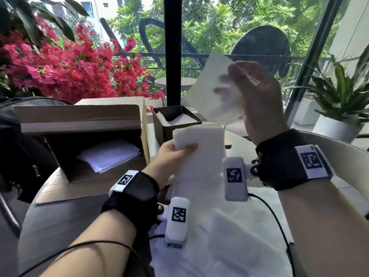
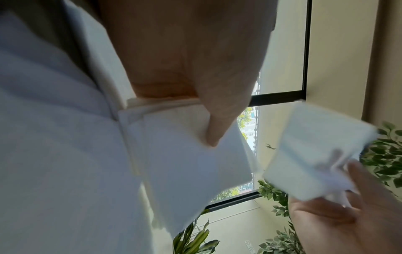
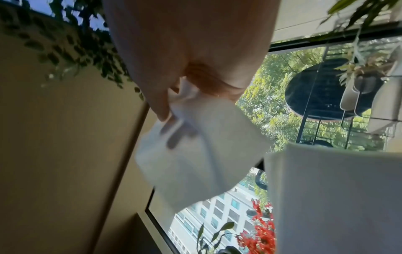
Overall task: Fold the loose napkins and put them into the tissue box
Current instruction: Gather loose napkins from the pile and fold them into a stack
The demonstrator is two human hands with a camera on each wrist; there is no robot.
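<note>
My left hand (image 1: 175, 150) grips a thick stack of white napkins (image 1: 199, 148) upright over the table, thumb across its face; the left wrist view shows the thumb pressed on the stack (image 2: 185, 154). My right hand (image 1: 257, 100) is raised to the right and pinches a single white napkin (image 1: 213, 92) that hangs blurred above the stack. The right wrist view shows fingers pinching that napkin (image 3: 195, 146). The square metal tissue box (image 1: 159, 126) stands behind the stack, open, with white napkins lying inside.
An open cardboard box (image 1: 79, 124) with white paper inside lies at left on the round table (image 1: 60, 222). More white napkins (image 1: 229, 246) lie spread near me. A black bag (image 1: 24, 156) sits far left. Window glass, red flowers (image 1: 69, 66) and potted plants (image 1: 339, 100) stand behind.
</note>
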